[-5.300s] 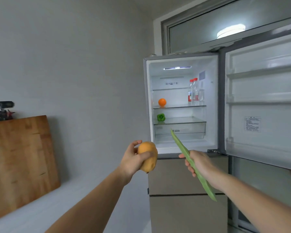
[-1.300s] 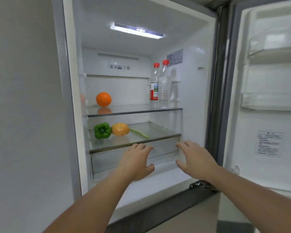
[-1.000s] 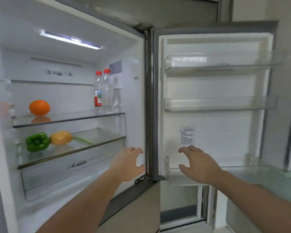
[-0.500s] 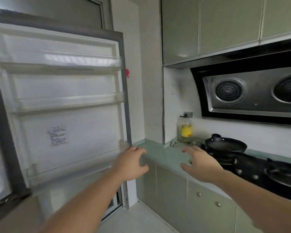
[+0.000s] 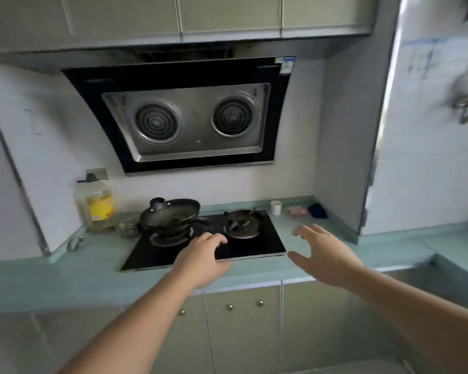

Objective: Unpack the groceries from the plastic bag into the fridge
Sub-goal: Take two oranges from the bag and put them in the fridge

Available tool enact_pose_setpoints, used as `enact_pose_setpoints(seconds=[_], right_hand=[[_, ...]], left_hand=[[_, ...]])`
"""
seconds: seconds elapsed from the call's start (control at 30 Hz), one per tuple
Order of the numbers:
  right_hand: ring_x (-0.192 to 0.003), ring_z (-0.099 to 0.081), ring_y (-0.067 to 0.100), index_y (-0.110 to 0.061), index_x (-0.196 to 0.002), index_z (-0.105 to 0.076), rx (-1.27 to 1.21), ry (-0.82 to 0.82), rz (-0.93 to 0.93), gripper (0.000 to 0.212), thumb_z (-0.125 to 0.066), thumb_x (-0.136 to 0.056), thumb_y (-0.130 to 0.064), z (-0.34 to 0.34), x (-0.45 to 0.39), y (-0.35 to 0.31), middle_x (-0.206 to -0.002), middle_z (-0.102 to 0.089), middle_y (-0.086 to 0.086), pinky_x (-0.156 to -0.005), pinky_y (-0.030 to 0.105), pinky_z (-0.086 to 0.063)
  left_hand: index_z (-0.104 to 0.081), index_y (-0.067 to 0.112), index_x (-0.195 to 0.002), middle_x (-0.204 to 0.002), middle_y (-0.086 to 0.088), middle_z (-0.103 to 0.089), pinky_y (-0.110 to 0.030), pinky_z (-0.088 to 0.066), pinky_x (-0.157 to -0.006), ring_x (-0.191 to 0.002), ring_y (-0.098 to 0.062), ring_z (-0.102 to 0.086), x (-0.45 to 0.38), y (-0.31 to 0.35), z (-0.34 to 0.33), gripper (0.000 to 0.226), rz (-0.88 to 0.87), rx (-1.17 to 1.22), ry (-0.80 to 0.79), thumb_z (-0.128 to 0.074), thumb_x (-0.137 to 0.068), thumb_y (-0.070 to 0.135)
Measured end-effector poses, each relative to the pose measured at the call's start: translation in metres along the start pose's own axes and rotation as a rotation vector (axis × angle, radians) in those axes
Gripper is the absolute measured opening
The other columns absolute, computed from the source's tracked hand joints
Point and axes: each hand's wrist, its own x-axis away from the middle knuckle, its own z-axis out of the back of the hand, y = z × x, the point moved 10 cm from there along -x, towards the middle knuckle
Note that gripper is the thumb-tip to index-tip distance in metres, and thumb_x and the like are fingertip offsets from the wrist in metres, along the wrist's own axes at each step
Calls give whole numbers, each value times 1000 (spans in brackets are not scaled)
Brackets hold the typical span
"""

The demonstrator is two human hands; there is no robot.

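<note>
Neither the fridge nor the plastic bag is in view; I face a stove and counter. My left hand (image 5: 201, 259) hovers in front of the black hob (image 5: 270, 245), palm down, fingers loosely curled and holding nothing. To its right, my right hand (image 5: 326, 256) is held out over the counter edge with fingers spread, also holding nothing.
A black wok (image 5: 170, 214) sits on the left burner, and the right burner (image 5: 242, 224) is bare. A cooking-oil jug (image 5: 99, 206) stands at the left. A small white cup (image 5: 276, 207) and dark cloth (image 5: 317, 210) lie right of the hob. The range hood (image 5: 184, 122) hangs above, and a sink (image 5: 432, 276) is at the far right.
My view has swung right, from the open fridge past its door to the stove. The mango and green bean left my hands and lie on the fridge shelf. Both hands are now held out with nothing in them.
</note>
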Motion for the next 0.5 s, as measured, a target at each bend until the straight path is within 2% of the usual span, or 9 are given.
enact_pose_setpoints(seconds=[0.2, 0.3, 0.5], right_hand=[[-111, -56, 18, -30, -132, -46, 113, 27, -328, 54, -57, -85, -55, 20, 46, 126, -130, -50, -6, -89, 36, -49], [-117, -52, 22, -30, -128, -49, 160, 67, -482, 53, -59, -82, -55, 46, 85, 188, -124, -50, -4, -90, 37, -48], [-114, -51, 21, -26, -129, -48, 173, 166, -692, 54, -61, -83, -53, 96, 143, 292, -125, -50, 0, -90, 36, -47]], left_hand=[[-49, 35, -126, -131, 11, -48, -36, -45, -93, -119, -14, -48, -75, 118, -91, 46, -276, 133, -161, -58, -83, 48], [-47, 36, -128, -134, 11, -47, -37, -45, -96, -123, -15, -47, -86, 199, -126, 49, -432, 146, -243, -57, -82, 51], [-47, 36, -130, -137, 11, -46, -33, -44, -94, -124, -15, -47, -96, 338, -169, 50, -624, 158, -287, -57, -82, 49]])
